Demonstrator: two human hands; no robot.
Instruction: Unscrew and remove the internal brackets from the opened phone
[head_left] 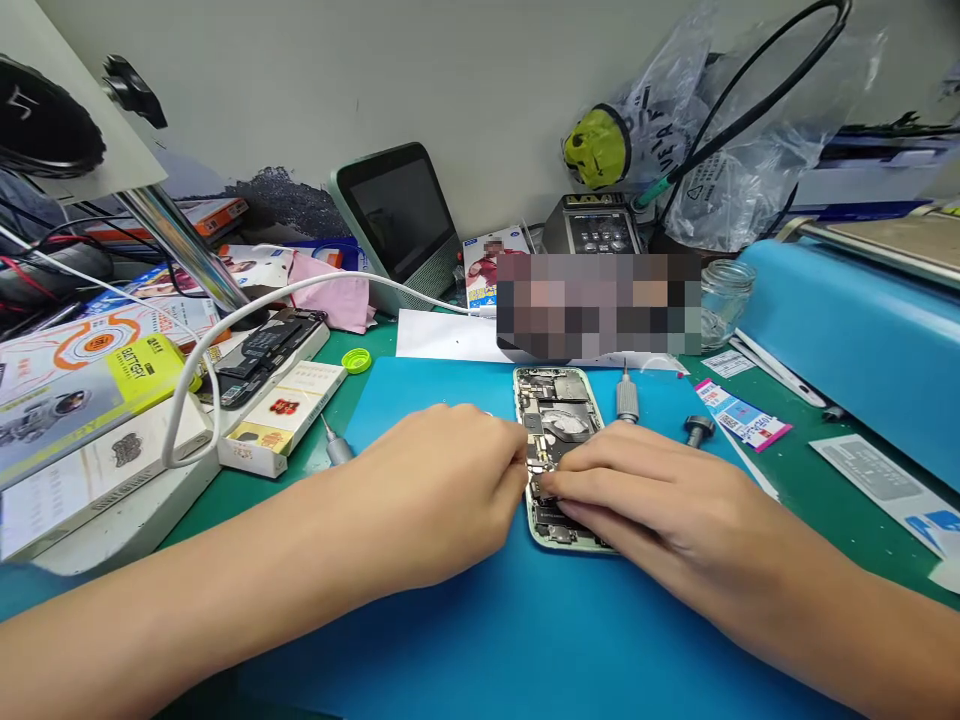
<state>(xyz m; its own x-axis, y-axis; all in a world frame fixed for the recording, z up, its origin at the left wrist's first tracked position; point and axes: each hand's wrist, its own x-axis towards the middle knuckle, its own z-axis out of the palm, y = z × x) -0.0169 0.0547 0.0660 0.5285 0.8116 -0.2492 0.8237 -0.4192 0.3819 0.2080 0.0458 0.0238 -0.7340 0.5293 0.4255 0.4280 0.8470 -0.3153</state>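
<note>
An opened smartphone (566, 430) lies face up on the blue mat, its circuit boards and inner parts exposed within a pale green frame. My left hand (457, 480) is closed at the phone's left edge, its fingertips turned away from view; whatever they hold is hidden. From the right, my right hand (660, 500) reaches over the lower half of the phone. Its thumb and fingers are pinched together against the inner parts, and I cannot make out anything between them. A grey screwdriver (627, 398) lies just beyond my right hand, and another screwdriver (337, 445) is beside my left forearm.
Beneath everything is a blue mat (465, 640). A dark knobbed tool (699, 430) sits right of my right hand. Boxes (281, 420) and a white cable (300, 285) crowd the left. Behind are a tablet-like display (397, 215), a glass jar (726, 305) and a blue machine (847, 340).
</note>
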